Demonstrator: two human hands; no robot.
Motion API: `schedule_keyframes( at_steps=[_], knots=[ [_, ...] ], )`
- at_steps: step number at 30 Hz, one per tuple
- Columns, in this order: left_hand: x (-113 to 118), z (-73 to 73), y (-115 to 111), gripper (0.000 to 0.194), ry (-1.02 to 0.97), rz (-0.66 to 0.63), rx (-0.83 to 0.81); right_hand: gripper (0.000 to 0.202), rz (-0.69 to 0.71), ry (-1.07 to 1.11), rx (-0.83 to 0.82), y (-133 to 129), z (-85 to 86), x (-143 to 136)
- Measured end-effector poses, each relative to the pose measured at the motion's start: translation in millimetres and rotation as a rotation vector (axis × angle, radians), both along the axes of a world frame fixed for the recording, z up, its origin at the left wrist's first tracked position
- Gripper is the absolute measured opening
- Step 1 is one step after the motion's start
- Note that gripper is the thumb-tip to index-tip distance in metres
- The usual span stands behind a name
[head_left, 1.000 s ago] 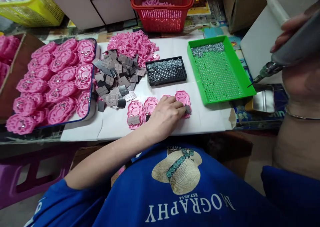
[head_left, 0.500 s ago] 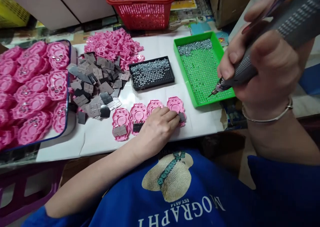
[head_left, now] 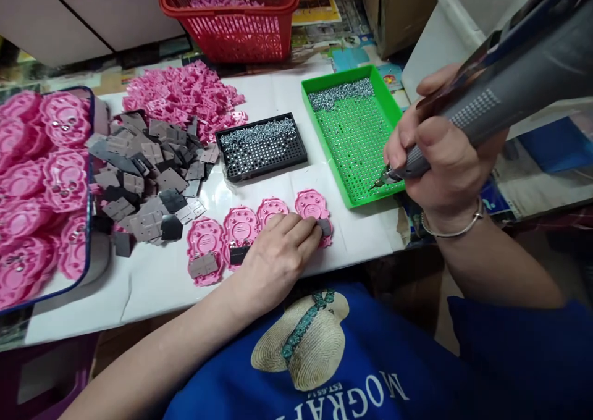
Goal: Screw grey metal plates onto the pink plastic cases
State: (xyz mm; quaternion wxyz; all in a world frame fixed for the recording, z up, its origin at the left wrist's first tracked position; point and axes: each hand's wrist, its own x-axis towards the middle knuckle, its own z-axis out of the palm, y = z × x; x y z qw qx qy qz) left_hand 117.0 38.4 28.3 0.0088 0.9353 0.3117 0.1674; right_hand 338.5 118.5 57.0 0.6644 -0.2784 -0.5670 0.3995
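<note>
My left hand (head_left: 278, 256) lies over the row of pink casings, its fingers bent together at the rightmost pink casing (head_left: 311, 204) and the small grey plate (head_left: 324, 227) on it. What its fingertips pinch is partly hidden. Left of the hand are a pink casing with a grey plate (head_left: 202, 264) and another with a black plate (head_left: 238, 255). My right hand (head_left: 447, 151) is wrapped round a grey electric screwdriver (head_left: 482, 99). The driver's tip points down over the near part of the green screw tray (head_left: 345, 199).
A black screw tray (head_left: 264, 154) sits mid-table. Grey plates (head_left: 152, 160) and small pink parts (head_left: 185, 96) are heaped left of it. Pink casings fill a blue-rimmed tray (head_left: 99, 247) at far left. A red basket (head_left: 231, 34) and a white bin (head_left: 445, 31) stand behind.
The view has shifted, so the table's things appear further left and slightly lower. The screwdriver tip has moved a little lower over the green tray. My left hand keeps its place at the casings.
</note>
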Motion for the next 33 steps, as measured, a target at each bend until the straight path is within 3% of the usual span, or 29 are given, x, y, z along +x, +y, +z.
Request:
schedule_keyframes(
  at_steps=[9,19,24,28,33],
  knots=[
    [0,-1.0,-1,0.030,0.000,0.007,-0.019,0.026,-0.111,-0.050,-0.054,-1,-8.6,0],
    [-1,-0.6,1,0.031,0.001,-0.005,-0.006,0.025,-0.026,0.080,0.048,5,-16.3,-5],
    [-13,-3.2,-3,0.019,-0.083,0.004,-0.002,0.027,-0.135,0.090,0.119,11,-16.4,-6],
    [-21,-2.8,-6,0.018,-0.078,0.002,-0.040,0.030,-0.131,0.087,0.147,15,-19.1,-5],
    [-14,-1.9,-4,0.019,-0.039,-0.019,-0.055,0.031,-0.118,0.063,0.207,16,-21.7,-5]
  ],
)
